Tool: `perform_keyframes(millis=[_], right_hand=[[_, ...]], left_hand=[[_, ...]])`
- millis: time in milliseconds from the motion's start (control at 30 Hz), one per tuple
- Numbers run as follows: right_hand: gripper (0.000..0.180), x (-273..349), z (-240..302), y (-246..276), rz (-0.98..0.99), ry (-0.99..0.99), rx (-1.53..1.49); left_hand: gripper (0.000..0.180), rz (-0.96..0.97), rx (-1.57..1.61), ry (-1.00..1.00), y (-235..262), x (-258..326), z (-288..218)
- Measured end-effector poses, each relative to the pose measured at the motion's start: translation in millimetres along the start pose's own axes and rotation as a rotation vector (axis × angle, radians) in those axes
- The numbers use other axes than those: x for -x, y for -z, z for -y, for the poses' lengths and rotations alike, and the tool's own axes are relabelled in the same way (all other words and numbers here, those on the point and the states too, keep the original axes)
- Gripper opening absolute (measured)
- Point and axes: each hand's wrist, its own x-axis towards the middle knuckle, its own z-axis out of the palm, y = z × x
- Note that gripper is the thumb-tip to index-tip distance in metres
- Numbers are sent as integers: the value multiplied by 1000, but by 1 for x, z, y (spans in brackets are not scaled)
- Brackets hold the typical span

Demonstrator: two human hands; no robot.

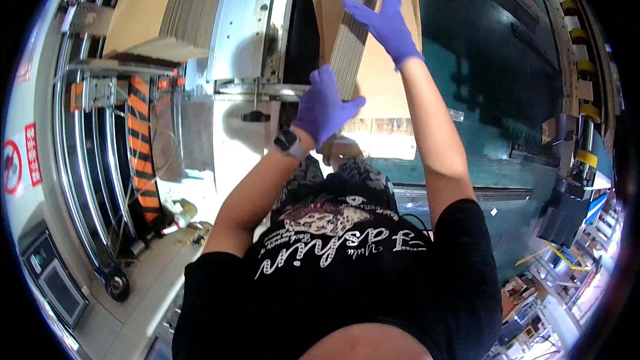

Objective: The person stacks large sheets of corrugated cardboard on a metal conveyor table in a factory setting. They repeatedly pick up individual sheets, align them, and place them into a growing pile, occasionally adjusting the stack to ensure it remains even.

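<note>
Both my hands wear purple gloves and grip a thick bundle of flat brown cardboard sheets [352, 47] held on edge in front of me. My left hand [323, 105] clamps the near lower end of the bundle, a dark watch on its wrist. My right hand [387, 21] presses flat on the far upper side, fingers spread. Under the bundle lies a larger stack of cardboard sheets [383, 87] on a low platform.
A grey machine frame [250, 20] with a black knob stands to the left. Another cardboard stack [163, 7] rests on it further left. Curved conveyor rails [87, 160] with orange-black striped guards run along the left. Green floor [507, 80] spreads right.
</note>
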Motion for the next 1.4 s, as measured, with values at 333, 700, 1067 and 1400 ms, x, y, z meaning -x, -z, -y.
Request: perform_keyframes(millis=[333,700,1067,1400], right_hand=[[93,5,-49,-32,-28,32,366],[98,12,-54,-24,-63,19,122],[77,39,-75,-5,9,-455,-556],[60,34,-76,-13,42,-398,-507]], left_hand=[[102,410,343,-179,26,30,51],[121,314,350,-18,-40,58,99],[113,499,381,88,-53,44,66],[106,704,-38,-129,-32,8,97]])
